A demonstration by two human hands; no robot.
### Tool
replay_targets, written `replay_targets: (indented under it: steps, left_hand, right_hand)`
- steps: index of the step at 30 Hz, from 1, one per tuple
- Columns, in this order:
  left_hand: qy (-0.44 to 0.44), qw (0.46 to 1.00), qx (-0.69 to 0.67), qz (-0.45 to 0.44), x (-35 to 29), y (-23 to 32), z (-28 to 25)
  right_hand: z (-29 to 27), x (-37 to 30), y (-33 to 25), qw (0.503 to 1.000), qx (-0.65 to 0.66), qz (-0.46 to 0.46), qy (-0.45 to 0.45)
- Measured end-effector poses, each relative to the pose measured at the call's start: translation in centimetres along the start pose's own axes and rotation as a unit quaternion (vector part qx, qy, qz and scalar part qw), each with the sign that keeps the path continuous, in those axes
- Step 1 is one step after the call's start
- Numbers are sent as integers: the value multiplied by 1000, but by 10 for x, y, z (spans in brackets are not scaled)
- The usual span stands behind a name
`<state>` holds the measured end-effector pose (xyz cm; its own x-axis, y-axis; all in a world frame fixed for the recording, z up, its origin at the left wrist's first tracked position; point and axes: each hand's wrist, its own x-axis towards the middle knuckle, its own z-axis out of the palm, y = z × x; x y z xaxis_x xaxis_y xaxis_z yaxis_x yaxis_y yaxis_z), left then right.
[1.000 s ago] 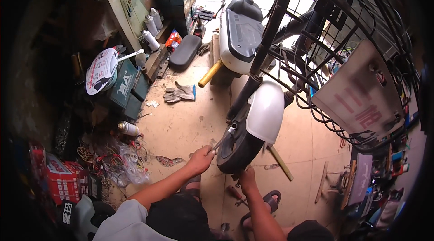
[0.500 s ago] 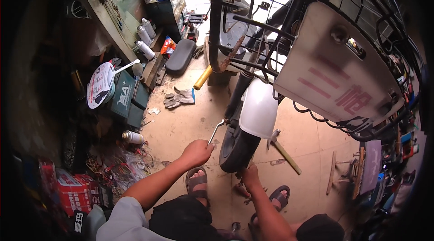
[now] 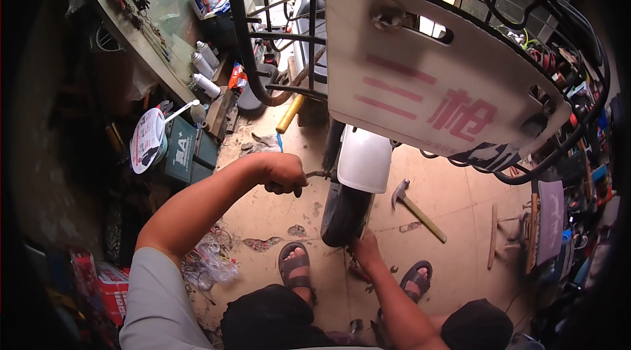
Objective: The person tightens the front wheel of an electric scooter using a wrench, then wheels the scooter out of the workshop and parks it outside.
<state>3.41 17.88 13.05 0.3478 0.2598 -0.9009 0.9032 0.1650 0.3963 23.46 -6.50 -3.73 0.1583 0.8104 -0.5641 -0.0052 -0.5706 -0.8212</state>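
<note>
My left hand (image 3: 282, 172) is clenched around the handle of a metal tool (image 3: 320, 174) whose far end meets the left side of a scooter's front wheel. That black front tyre (image 3: 344, 213) stands just ahead of me under a white mudguard (image 3: 363, 161). My right hand (image 3: 365, 249) rests low at the tyre's right side, near the floor; what its fingers do is hidden. Above the wheel hangs a black wire basket (image 3: 263, 41) with a white plate (image 3: 434, 74) on its front.
A hammer (image 3: 415, 207) with a wooden handle lies on the floor right of the wheel. A yellow-handled tool (image 3: 290, 113) lies behind the wheel. Boxes (image 3: 190, 146), spray cans (image 3: 204, 67) and a round fan (image 3: 146, 140) crowd the left. A small stool (image 3: 507, 235) stands at right.
My head has come closer and lower, so the basket and plate fill the upper view. My left hand has risen and now grips the tool at the wheel's left side.
</note>
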Motion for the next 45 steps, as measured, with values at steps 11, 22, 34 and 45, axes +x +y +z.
replay_targets:
  steps: [11, 22, 34, 45]
  left_hand:
    - [25, 997, 65, -44, 7, 24, 28]
    - [379, 885, 107, 249, 144, -143, 146]
    - [-36, 971, 200, 123, 242, -119, 42]
    - [145, 889, 288, 326, 323, -144, 30]
  right_hand:
    - [-10, 12, 14, 999, -46, -21, -16]
    - [-4, 14, 10, 995, -97, -15, 15]
    - [-4, 10, 22, 1000, 7, 2, -15]
    - [-14, 22, 36, 970, -192, -148, -19]
